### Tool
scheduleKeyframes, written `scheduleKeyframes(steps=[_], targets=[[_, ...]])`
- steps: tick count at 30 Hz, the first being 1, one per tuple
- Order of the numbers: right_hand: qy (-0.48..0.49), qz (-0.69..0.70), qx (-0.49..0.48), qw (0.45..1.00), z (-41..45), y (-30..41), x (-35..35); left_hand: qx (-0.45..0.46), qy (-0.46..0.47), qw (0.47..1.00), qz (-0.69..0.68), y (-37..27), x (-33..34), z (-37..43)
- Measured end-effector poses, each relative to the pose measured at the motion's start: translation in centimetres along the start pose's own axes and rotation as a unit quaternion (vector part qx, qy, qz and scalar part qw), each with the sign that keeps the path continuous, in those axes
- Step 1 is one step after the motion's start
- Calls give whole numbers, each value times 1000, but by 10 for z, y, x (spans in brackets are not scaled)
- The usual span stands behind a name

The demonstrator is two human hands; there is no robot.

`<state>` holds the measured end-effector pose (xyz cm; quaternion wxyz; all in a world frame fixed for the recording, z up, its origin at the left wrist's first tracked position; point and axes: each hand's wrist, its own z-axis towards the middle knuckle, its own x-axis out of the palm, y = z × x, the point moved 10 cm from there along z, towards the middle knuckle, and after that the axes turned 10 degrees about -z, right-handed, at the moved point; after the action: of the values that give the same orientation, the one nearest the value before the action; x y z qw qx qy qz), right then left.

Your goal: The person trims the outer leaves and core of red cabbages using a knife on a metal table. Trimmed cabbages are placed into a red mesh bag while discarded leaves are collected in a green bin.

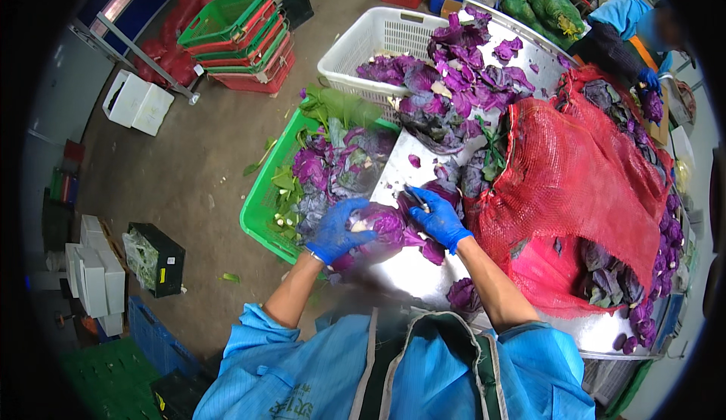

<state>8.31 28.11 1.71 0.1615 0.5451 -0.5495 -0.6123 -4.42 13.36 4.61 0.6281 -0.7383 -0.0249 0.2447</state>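
Note:
My left hand, in a blue glove, grips a red cabbage head from its left side, over the edge of the metal table. A pale spot, likely the cut stem, shows by the fingers. My right hand, also gloved, holds a knife with its tip pointing away from me; most of the blade is hard to make out. Loose purple leaves lie below the right hand. A green crate of trimmed leaves stands at the table's left edge.
A red mesh sack of cabbages covers the table's right side. Leaves are heaped beside a white basket. Across the table a person's gloved hand holds a cabbage. Stacked crates and a black crate stand on the floor.

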Motion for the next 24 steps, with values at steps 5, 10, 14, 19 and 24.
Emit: scheduleKeyframes(steps=[5,10,14,19,24], targets=[[157,-42,29,986,-1,17,25,16,4,1000,-6,5,4,5],[165,-43,7,985,-12,21,21,10,13,997,-80,8,12,-6],[41,7,-19,999,-31,-2,27,-15,1,990,-139,12,16,-5],[-54,-83,17,995,-37,-2,24,-40,16,991,-125,25,19,-2],[-90,-21,87,992,-18,-39,16,-35,35,989,-143,18,19,-3]])
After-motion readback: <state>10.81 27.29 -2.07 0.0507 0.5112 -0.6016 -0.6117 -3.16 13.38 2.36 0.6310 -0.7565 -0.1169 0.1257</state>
